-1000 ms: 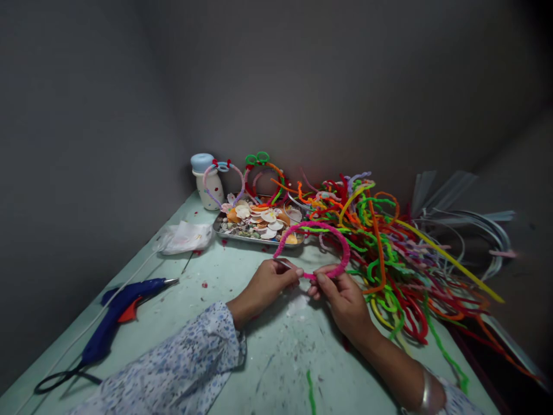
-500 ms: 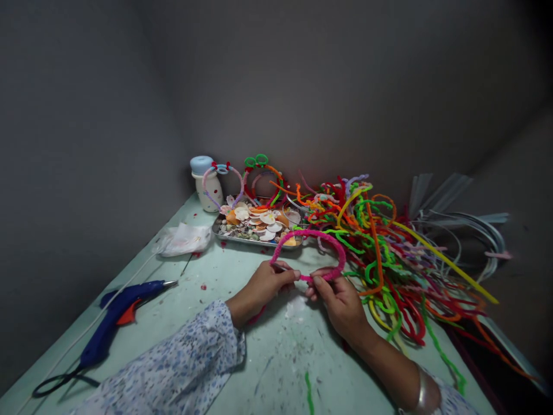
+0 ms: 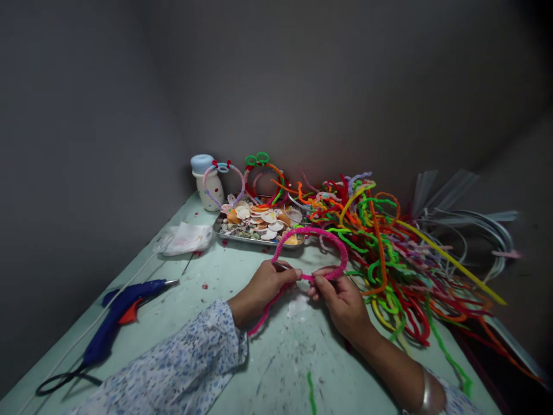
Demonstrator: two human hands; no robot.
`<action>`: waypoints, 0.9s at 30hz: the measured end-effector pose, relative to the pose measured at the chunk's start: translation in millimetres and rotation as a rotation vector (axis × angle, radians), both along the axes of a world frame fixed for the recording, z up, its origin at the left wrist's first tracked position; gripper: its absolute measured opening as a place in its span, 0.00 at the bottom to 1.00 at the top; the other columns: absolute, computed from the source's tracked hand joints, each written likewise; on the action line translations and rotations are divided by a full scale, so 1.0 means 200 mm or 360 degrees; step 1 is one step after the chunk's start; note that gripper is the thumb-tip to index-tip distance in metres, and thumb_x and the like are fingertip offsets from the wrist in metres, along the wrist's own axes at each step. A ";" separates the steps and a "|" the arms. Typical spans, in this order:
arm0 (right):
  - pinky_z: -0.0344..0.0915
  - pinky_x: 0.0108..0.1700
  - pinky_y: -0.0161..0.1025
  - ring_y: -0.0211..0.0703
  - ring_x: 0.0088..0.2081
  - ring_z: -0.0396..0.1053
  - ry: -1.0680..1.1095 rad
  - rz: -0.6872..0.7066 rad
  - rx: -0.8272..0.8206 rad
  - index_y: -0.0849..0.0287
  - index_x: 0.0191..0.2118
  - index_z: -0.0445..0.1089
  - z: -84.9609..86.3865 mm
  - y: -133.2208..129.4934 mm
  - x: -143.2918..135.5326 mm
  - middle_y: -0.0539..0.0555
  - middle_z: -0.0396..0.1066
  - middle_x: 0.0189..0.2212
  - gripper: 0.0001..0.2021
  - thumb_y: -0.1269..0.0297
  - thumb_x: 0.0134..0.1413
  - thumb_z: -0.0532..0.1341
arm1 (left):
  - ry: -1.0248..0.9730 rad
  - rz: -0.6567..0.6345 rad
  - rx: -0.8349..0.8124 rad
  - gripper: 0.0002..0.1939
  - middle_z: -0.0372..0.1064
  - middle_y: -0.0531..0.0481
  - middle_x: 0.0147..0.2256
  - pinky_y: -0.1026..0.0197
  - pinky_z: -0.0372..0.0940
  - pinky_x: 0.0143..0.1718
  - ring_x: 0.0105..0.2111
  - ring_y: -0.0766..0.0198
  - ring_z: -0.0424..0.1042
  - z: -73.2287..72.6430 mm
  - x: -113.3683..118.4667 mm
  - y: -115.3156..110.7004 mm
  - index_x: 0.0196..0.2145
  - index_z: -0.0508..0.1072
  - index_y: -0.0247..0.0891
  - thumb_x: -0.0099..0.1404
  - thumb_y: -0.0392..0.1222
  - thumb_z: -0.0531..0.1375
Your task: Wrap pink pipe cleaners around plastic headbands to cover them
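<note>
A pink pipe cleaner [image 3: 311, 230] curves in an upright loop between my two hands, seemingly wound along a thin band. My left hand [image 3: 273, 285] pinches the loop's left side, and a loose pink tail trails down under it past the wrist. My right hand [image 3: 341, 302] grips the lower right of the loop, thumb on top. The fingertips of both hands are a short gap apart, with a strand of pink running between them. What lies inside the fingers is partly hidden.
A blue glue gun [image 3: 116, 314] with a cord lies at left, near a plastic packet [image 3: 185, 237]. Behind are a metal tray [image 3: 246, 239] of shells, decorated hoops [image 3: 223, 167] and a lidded jar [image 3: 208, 187]. Tangled pipe cleaners [image 3: 389, 259] and clear bands [image 3: 484, 216] fill the right.
The pink tail below my left hand now shows more, hanging out past the wrist. Both hands keep nearly the same hold on the loop. The view has shifted slightly.
</note>
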State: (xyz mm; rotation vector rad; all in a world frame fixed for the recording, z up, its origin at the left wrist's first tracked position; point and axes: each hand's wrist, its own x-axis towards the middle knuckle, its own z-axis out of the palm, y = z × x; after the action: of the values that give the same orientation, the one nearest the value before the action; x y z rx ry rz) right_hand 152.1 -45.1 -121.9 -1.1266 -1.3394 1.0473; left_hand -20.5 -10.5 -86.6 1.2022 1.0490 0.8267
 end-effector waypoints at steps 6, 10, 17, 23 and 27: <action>0.68 0.32 0.36 0.40 0.27 0.71 -0.0006 0.0003 0.0018 0.57 0.39 0.67 0.00 0.00 0.00 0.51 0.73 0.25 0.11 0.54 0.60 0.58 | -0.0056 -0.0039 0.0032 0.14 0.63 0.53 0.20 0.63 0.52 0.25 0.20 0.69 0.59 -0.03 -0.01 0.00 0.24 0.71 0.33 0.56 0.48 0.62; 0.68 0.32 0.36 0.40 0.27 0.71 -0.0011 0.0000 0.0009 0.57 0.39 0.67 0.00 0.00 -0.01 0.51 0.74 0.25 0.11 0.55 0.60 0.58 | -0.0045 -0.0052 0.0028 0.14 0.61 0.54 0.19 0.64 0.49 0.23 0.19 0.70 0.56 -0.02 -0.01 0.00 0.24 0.70 0.33 0.57 0.48 0.61; 0.69 0.31 0.35 0.39 0.26 0.71 0.0052 0.0001 -0.0034 0.58 0.38 0.67 0.02 0.00 -0.02 0.51 0.73 0.25 0.12 0.53 0.58 0.60 | -0.0004 0.0004 0.0026 0.13 0.59 0.56 0.19 0.64 0.50 0.24 0.20 0.70 0.55 0.00 -0.01 -0.01 0.24 0.69 0.33 0.56 0.47 0.62; 0.70 0.31 0.37 0.41 0.28 0.72 0.0076 0.0025 -0.0202 0.59 0.42 0.66 0.03 0.02 -0.02 0.51 0.73 0.26 0.17 0.51 0.53 0.63 | 0.0052 0.0007 0.0102 0.13 0.60 0.55 0.21 0.64 0.51 0.25 0.22 0.69 0.57 -0.01 0.00 -0.02 0.25 0.70 0.32 0.56 0.47 0.61; 0.69 0.31 0.38 0.42 0.27 0.72 -0.0132 0.0122 -0.0204 0.60 0.38 0.70 0.04 0.02 -0.03 0.51 0.73 0.26 0.15 0.52 0.54 0.62 | 0.0043 0.0023 0.0079 0.12 0.61 0.54 0.21 0.63 0.52 0.26 0.23 0.69 0.57 -0.01 0.00 -0.02 0.25 0.69 0.32 0.56 0.46 0.61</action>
State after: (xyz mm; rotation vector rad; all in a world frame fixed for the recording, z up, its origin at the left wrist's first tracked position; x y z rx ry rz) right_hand 146.8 -41.6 -113.0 -1.2331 -1.4063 1.1669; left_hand -20.1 -14.6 -87.7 1.2521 1.0651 0.8542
